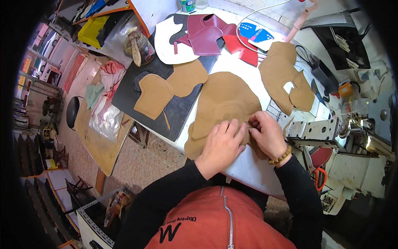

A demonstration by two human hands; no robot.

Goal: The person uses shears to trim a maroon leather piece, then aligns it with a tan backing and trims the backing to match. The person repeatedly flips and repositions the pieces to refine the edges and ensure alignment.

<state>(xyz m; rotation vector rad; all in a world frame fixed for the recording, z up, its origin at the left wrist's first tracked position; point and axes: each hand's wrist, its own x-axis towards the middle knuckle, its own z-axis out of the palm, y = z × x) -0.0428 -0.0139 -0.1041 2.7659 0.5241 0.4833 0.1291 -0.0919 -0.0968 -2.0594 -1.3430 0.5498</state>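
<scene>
A large tan leather piece (228,93) with a stitched or creased curved line lies in front of me on the white tabletop. My left hand (219,145) rests on its near part, fingers stretched out and fairly flat. At the piece's right edge, my right hand (268,135) is closed in a pinch, thumb and fingertips together on the leather's edge. Whether something small is also between those fingertips is hidden. Under the near left side, another tan leather layer (191,147) shows. A beaded bracelet (281,155) circles my right wrist.
Tan leather pieces (154,96) lie on a black mat (128,89) to the left, near a jar with a brush (139,47). More tan pieces (280,72) lie right. Maroon leather (205,33) sits at the back. A metal machine (313,130) and orange-handled scissors (320,179) are at right.
</scene>
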